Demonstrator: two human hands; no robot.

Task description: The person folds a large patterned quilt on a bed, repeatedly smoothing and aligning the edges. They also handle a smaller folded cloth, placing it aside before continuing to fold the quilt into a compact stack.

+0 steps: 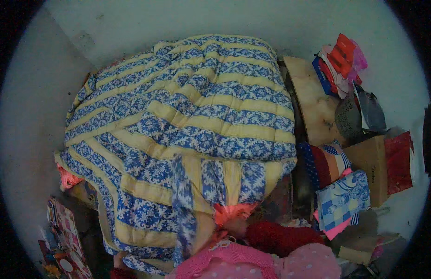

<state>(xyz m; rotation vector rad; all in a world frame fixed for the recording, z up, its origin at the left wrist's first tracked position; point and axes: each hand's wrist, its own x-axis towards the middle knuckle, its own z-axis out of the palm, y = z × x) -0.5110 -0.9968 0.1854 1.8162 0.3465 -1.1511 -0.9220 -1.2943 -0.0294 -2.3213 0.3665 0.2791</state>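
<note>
A blue-and-yellow striped floral quilt (208, 129) covers the bed before me, rumpled across its middle. Its near part hangs in folds towards my body. My right hand (237, 226), at the end of a red knitted sleeve, grips bunched salmon-pink cloth (233, 212) just under the quilt's near edge; its fingers are blurred. Lower left, my left hand (119, 259) is at the quilt's hanging hem and seems to hold it, with most of the fingers hidden by the fold. Between the hands a loose strip of quilt is blurred.
Beside the bed on the right stand a wooden board (313, 101), a striped cloth bundle (327, 164), a folded blue-and-white cloth (344, 197) and a cardboard box (369, 167). Bags (370, 108) rest near the wall. A checked panel (67, 226) stands at lower left.
</note>
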